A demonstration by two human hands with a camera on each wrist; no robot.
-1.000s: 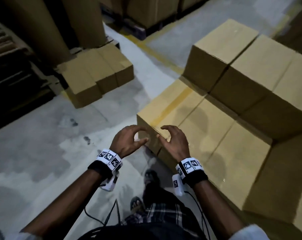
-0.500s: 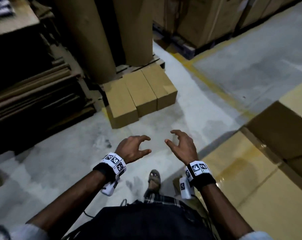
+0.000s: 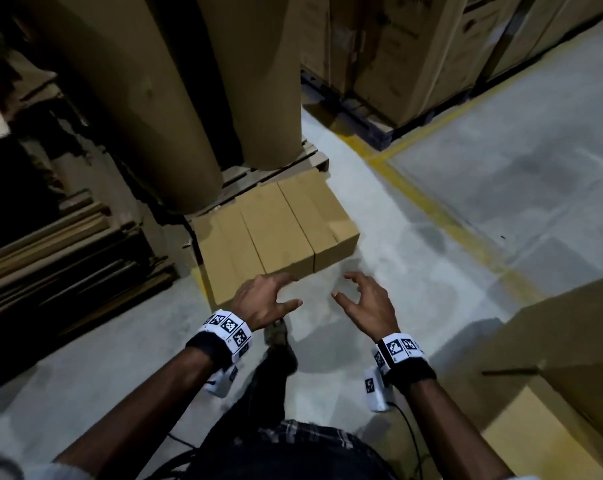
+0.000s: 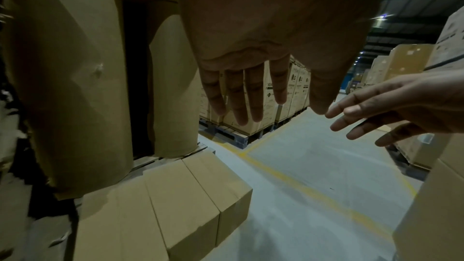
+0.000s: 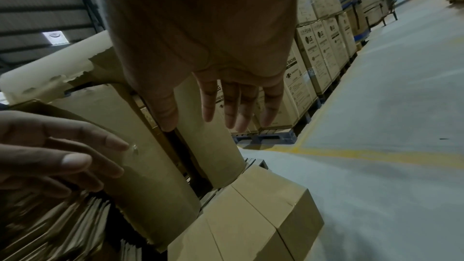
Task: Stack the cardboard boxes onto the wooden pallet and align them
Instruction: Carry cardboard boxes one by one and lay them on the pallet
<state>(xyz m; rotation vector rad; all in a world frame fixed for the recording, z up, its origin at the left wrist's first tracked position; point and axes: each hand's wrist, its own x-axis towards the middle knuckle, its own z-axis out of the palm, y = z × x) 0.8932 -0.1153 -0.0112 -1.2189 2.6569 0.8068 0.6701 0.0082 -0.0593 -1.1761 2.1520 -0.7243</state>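
Warehouse floor (image 3: 466, 209), between loads, both our hands empty.
Our fingers (image 3: 286, 276) are spread, left hand (image 3: 258, 303) and right hand (image 3: 369, 306) holding nothing, just short of three boxes (image 3: 275, 230) on the floor against a pallet's (image 3: 248, 174) front edge; next we likely grip one box's ends.

Three tan cardboard boxes (image 3: 275, 233) side by side, touching, on floor.

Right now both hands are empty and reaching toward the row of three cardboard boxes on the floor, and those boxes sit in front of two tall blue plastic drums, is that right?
Nearly. The left hand and right hand are empty, reaching toward the three cardboard boxes. But behind them stand tall brown paper rolls, not blue plastic drums; the head view shows this plainly.
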